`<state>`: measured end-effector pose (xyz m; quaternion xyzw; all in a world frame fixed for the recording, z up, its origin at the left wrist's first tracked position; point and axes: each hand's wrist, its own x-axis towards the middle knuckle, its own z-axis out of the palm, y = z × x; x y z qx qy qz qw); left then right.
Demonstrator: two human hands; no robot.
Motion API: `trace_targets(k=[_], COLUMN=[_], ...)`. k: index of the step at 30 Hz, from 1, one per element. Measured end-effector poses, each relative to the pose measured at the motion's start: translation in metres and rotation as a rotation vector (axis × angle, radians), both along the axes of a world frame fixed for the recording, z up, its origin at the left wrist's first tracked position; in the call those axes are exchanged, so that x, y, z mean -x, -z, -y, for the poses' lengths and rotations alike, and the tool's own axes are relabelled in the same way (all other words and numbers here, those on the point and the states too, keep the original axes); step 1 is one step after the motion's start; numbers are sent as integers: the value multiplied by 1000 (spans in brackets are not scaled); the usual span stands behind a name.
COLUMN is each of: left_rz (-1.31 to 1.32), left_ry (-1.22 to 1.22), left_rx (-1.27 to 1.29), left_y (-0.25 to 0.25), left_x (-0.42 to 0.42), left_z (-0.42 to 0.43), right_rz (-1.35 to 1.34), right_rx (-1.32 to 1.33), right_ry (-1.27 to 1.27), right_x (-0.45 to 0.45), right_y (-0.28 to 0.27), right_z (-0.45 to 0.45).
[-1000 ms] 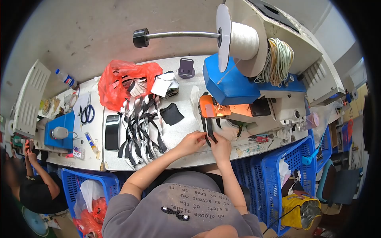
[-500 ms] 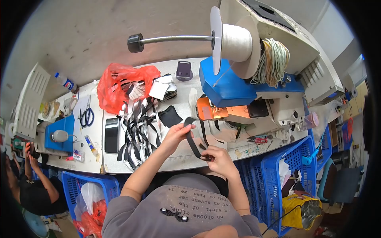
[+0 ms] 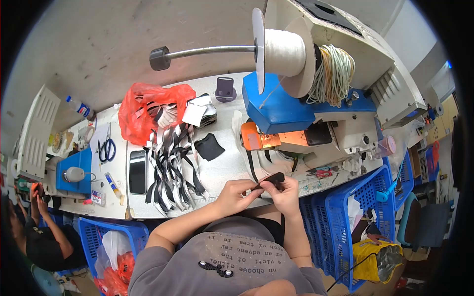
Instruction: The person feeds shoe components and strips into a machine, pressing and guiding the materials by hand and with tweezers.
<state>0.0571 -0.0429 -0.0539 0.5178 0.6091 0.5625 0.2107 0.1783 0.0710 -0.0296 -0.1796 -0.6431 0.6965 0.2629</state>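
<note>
My left hand (image 3: 238,195) and my right hand (image 3: 285,194) are close together at the table's front edge, both closed on a dark strap (image 3: 272,180). The strap looks folded between the fingers, and part of it is hidden. Just beyond the hands is the blue sewing machine (image 3: 279,106) with an orange plate (image 3: 251,136); another black strip hangs down from that plate. To the left lie a black cloth piece (image 3: 210,147) and a heap of black and white straps (image 3: 173,170).
A red plastic bag (image 3: 136,113), a phone (image 3: 138,172) and scissors (image 3: 106,150) lie on the left side. A large thread spool (image 3: 285,53) overhangs the machine. Blue baskets (image 3: 338,217) stand at the right. A co-worker (image 3: 49,237) sits at far left.
The dark strap came away from the orange plate, was stretched between my hands, and is now folded up. My hands moved apart, then together again nearer the table's front edge.
</note>
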Motion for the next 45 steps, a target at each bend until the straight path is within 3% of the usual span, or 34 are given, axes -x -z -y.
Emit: trace_targets(k=[3,4,5,9,10,14,17,18,21,25,31,37,45], left_rz=[128,199,462,555,528,-4,-377,-404,-368,-316,-281,-323,-409], left_ry=[-29,-74,-192,-322,-334,-394,-599,-607,-562,-498,-431,-402,-409], left_rx=[193,231,67,200,213,547,542,508,351,175,124,99,-32], left_y=[16,25,33,66,76,79,54,48,19,-16,-32,-33,-38], left_x=[6,10,4,35,42,66,59,58,50,39,30,31,38], left_z=[-1,-2,-7,3,2,10,7,5,-2,-13,-22,-21,-24], right_rz=[-86,33,77,235,251,174,36,138,404,502,502,526,341], right_rx=[68,-43,-84,-220,-279,-557,-721,-729,-751,-610,-591,-738,-659], right_ry=[161,155,166,225,245,391,495,483,494,451,444,384,392], right_x=[4,1,-1,2,4,18,39,43,58,64,67,67,59], right_y=[-4,-5,-2,16,17,6,-4,-12,-20,-37,-33,-35,-19], right_z=[-4,-13,-17,-23,-23,-19,-26,-27,-29,-28,-34,-37,-47])
